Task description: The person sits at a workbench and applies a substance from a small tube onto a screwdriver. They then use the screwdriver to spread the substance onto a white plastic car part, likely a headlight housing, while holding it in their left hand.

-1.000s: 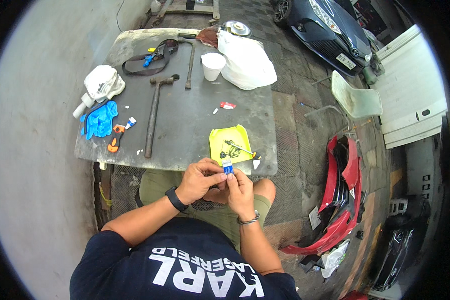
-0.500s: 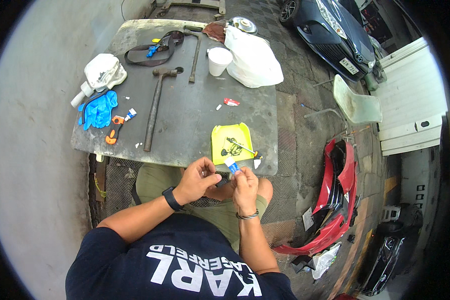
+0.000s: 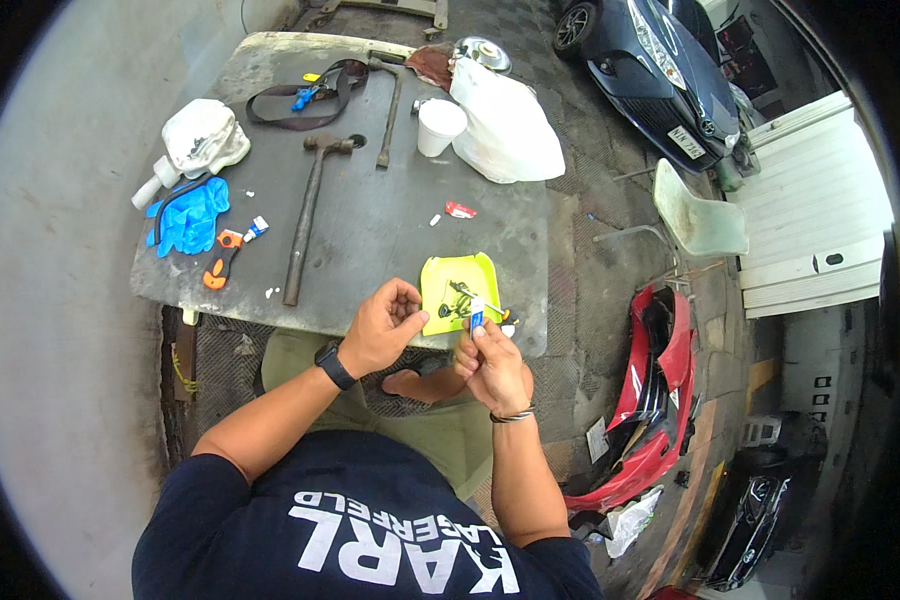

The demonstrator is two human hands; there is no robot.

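Observation:
My right hand (image 3: 490, 365) pinches a small blue and white tube (image 3: 477, 313) upright, just over the near edge of a dark metal table (image 3: 370, 230). My left hand (image 3: 380, 325) hovers a little to the left of the tube with its fingers curled; whether something tiny sits between the fingertips I cannot tell. A yellow tray (image 3: 455, 290) with small dark parts in it lies on the table right behind both hands.
On the table lie a long hammer (image 3: 308, 215), blue gloves (image 3: 188, 215), an orange cutter (image 3: 220, 260), a white cup (image 3: 440, 125), a white bag (image 3: 505, 125), a strap (image 3: 300, 95) and a white cap (image 3: 202, 135). A red bumper (image 3: 655, 400) and a pale chair (image 3: 700, 215) stand at right.
My hands have drawn apart: the left one has come off the tube and moved left, while the right keeps hold of the tube.

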